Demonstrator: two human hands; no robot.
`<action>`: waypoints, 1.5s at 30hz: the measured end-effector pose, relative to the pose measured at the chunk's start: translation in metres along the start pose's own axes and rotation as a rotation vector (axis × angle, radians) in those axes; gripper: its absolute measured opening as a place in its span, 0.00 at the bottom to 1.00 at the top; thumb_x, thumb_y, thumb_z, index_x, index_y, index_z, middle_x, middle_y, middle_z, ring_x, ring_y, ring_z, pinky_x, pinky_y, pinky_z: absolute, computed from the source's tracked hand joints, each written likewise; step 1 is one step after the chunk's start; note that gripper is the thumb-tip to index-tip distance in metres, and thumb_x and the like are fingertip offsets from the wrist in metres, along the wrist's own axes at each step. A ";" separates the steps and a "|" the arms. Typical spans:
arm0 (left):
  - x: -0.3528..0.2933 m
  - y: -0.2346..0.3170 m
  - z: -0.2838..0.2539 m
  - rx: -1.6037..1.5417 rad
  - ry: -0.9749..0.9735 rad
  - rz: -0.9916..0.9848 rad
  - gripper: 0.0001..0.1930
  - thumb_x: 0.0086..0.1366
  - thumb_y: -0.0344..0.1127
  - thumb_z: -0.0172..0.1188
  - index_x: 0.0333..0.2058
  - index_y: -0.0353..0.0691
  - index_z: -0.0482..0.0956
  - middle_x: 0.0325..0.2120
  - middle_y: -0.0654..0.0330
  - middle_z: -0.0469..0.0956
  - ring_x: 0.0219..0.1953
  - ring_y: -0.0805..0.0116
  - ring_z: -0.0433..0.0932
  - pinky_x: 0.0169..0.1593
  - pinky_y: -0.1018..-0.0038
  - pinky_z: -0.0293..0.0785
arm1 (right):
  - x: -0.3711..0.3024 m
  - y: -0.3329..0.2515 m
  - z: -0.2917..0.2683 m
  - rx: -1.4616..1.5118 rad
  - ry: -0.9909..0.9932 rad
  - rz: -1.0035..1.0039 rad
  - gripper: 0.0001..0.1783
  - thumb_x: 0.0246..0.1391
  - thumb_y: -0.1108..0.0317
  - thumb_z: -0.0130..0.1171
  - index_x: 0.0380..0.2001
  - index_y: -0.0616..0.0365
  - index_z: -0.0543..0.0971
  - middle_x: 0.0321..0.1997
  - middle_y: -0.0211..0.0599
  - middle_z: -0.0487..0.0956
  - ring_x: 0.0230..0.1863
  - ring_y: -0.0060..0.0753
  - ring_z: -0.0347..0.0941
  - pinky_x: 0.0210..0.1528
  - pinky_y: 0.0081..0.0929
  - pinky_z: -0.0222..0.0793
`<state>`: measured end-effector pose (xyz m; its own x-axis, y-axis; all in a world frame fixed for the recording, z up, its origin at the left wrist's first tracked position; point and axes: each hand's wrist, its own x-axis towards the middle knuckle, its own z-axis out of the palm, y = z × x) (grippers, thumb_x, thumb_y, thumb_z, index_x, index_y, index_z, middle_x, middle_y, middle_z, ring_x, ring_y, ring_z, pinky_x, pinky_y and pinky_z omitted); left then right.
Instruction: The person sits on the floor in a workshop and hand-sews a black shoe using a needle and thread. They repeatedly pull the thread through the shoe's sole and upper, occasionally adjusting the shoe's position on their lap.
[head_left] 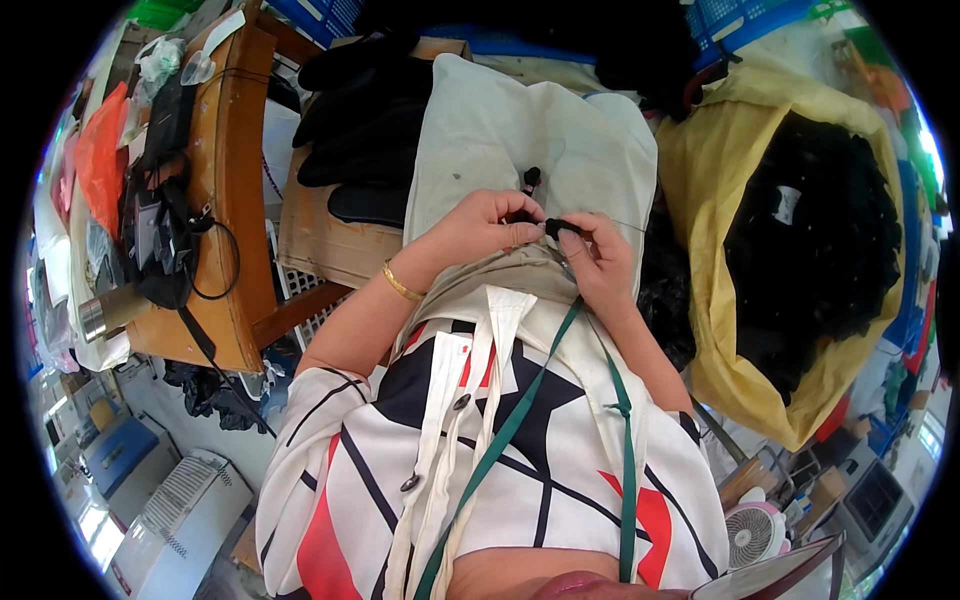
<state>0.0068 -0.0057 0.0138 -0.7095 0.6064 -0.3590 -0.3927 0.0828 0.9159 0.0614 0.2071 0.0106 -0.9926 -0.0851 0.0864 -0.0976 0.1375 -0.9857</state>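
A wooden table [232, 180] stands at left; beside it, black padded pieces [370, 165] lie on a cardboard box [340, 237]. Above the pale cloth [480, 130] over the person's lap, the left hand [492, 228] and right hand [603, 262] pinch a small black piece [564, 228] between their fingertips. At right, a yellow sack [715, 270] holds black items [825, 270].

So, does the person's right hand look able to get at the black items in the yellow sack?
Probably yes: the yellow sack gapes open on that side, leaving the black items uncovered. But the right hand is holding a small black piece, so it would likely have to let go first.
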 end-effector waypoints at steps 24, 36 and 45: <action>-0.016 0.025 0.010 0.761 0.149 0.663 0.13 0.50 0.23 0.68 0.36 0.40 0.79 0.30 0.59 0.78 0.35 0.58 0.76 0.39 0.68 0.73 | 0.018 -0.046 -0.038 -0.161 -0.438 0.180 0.10 0.57 0.75 0.58 0.42 0.59 0.81 0.29 0.35 0.82 0.27 0.20 0.74 0.32 0.19 0.69; -0.018 0.025 0.010 0.753 0.143 0.683 0.12 0.51 0.23 0.67 0.36 0.40 0.79 0.30 0.59 0.78 0.34 0.59 0.75 0.38 0.69 0.73 | 0.021 -0.045 -0.041 -0.140 -0.508 0.215 0.09 0.58 0.76 0.58 0.43 0.61 0.81 0.30 0.31 0.82 0.30 0.14 0.71 0.34 0.16 0.68; -0.025 0.020 0.016 0.614 0.114 0.602 0.11 0.52 0.22 0.67 0.35 0.39 0.80 0.30 0.60 0.78 0.34 0.61 0.75 0.38 0.71 0.72 | 0.009 -0.027 -0.034 0.052 -0.518 0.261 0.07 0.61 0.76 0.57 0.42 0.62 0.79 0.34 0.24 0.79 0.33 0.12 0.69 0.35 0.14 0.66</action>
<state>0.0259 -0.0068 0.0441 -0.7621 0.6043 0.2324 0.4308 0.2054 0.8788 0.0526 0.2359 0.0430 -0.8171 -0.5288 -0.2296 0.1623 0.1711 -0.9718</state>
